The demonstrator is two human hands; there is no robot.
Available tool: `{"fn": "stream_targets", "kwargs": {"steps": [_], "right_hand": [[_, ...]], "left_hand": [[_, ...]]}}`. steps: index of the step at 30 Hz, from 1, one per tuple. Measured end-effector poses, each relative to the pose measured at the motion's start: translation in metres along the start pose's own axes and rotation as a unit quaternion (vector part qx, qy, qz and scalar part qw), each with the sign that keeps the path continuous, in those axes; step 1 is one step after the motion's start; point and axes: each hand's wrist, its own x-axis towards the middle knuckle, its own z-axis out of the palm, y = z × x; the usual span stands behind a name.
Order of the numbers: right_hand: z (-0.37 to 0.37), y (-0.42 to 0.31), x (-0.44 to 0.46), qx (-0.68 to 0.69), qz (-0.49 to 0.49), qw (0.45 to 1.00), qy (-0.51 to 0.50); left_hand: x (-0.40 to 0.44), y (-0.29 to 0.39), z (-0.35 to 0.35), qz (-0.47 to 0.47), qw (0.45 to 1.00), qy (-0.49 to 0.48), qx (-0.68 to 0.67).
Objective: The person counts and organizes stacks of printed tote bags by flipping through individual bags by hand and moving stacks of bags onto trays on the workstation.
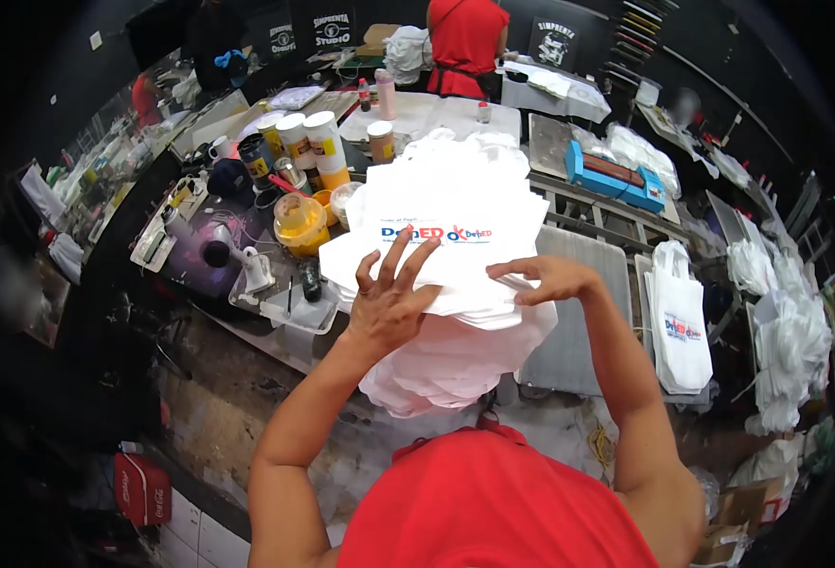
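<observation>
"White bags (469, 270), a thick pile of them, lie directly under both hands, with more white bags (455, 364) bulging out below, on the near side toward the wearer."

"What is on the top one?"

"A blue and red print (436, 234) reading DepED, with a smaller copy beside it. It sits at the tips of the left hand's fingers."

"How is that left hand (386, 308) held?"

"Spread wide, palm down, fingers apart and pointing away from the wearer, resting on the top bag. It grasps nothing."

"And the right hand (561, 279)?"

"At the pile's right edge, fingers bent, a narrow gap between thumb and forefinger. I cannot tell whether a bag edge is pinched there."

"What lies around them?"

"To the left of the left hand, a dark bottle (310, 281) rests on a clear plastic tray (318, 322). Farther from the wearer on that side is a tub of yellow paint or ink (301, 227), with tall white-lidded containers (323, 142) behind it."

"And by the right hand?"

"A grey board (573, 327) lies below its wrist. Farther right, another white bag (679, 331) shows a similar print, its handles pointing away. Beyond the hand is a blue machine (616, 180) with a long reddish bar. Well past the pile, a co-worker in red (467, 43) is standing."
</observation>
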Motion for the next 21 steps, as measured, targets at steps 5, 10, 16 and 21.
{"fn": "stream_targets", "kwargs": {"steps": [5, 10, 16, 21], "right_hand": [[0.021, -0.034, 0.015, -0.104, -0.001, 0.958, 0.268], [0.045, -0.109, 0.043, -0.226, -0.063, 0.96, 0.154], [0.027, -0.078, -0.009, 0.067, -0.107, 0.929, 0.347], [0.054, -0.012, -0.072, 0.116, -0.064, 0.873, 0.47]], "left_hand": [[0.003, 0.005, 0.003, 0.026, 0.999, 0.023, 0.021], [0.014, 0.011, -0.004, 0.036, 0.999, 0.028, 0.022], [0.008, -0.007, -0.004, 0.01, 0.993, -0.058, -0.098], [0.018, -0.016, -0.002, -0.087, 0.973, -0.076, -0.199]]}}
